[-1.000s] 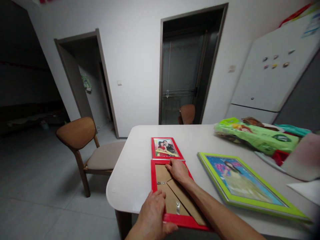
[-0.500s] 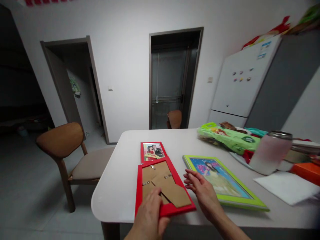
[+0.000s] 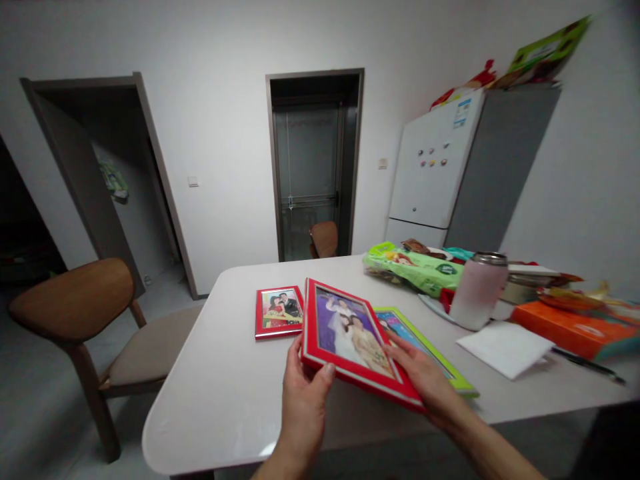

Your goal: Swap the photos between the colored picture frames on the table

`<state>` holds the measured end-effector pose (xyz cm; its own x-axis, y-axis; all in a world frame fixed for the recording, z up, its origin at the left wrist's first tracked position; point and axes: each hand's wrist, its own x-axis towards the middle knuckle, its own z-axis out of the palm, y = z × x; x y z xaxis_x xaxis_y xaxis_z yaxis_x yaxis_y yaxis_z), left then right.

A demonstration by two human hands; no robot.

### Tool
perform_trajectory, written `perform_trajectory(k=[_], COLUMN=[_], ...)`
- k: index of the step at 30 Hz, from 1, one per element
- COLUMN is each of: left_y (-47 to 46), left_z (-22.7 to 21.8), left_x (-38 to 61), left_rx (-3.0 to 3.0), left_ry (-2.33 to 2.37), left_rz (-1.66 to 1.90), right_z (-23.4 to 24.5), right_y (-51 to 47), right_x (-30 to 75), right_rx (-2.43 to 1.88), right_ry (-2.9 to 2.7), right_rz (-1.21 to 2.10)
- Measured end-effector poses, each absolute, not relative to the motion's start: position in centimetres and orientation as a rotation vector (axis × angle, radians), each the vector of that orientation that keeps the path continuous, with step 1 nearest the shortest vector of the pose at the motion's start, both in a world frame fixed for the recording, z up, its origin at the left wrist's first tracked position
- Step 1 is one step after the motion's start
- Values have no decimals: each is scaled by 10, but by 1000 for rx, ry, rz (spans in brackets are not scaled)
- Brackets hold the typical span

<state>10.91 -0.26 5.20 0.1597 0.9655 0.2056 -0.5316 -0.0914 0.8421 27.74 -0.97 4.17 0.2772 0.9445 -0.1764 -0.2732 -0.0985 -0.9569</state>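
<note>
Both my hands hold a red picture frame (image 3: pixel 350 333) picture side up, tilted above the white table (image 3: pixel 225 400). My left hand (image 3: pixel 303 400) grips its near left corner, thumb on the red edge. My right hand (image 3: pixel 425 383) holds its right side, fingers resting on the frame's edge. The frame shows a wedding photo. A small red frame (image 3: pixel 279 311) lies flat just left of it. A green frame (image 3: pixel 425 350) lies on the table, partly hidden under the held frame and my right hand.
A green snack bag (image 3: pixel 415 267), a pink cup (image 3: pixel 477 290), a white napkin (image 3: pixel 505 347), an orange box (image 3: pixel 570 327) and a pen (image 3: pixel 587 365) sit at the right. A wooden chair (image 3: pixel 85 320) stands left of the table. A fridge (image 3: pixel 450 173) stands behind.
The large red frame lay back side up on the table; now it is lifted and turned picture side up. My right hand moved from beside it onto its right edge.
</note>
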Motion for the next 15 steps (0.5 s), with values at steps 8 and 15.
perform_trajectory(k=[8, 15], left_y=[10, 2], left_z=[2, -5], left_x=[171, 176], left_rx=[1199, 1587], left_ry=[685, 819], left_rz=[1176, 1045], right_z=[42, 22], right_y=[9, 17], right_x=[386, 409], right_rx=[-1777, -1985], right_ry=[-1104, -1349], right_rz=[850, 440])
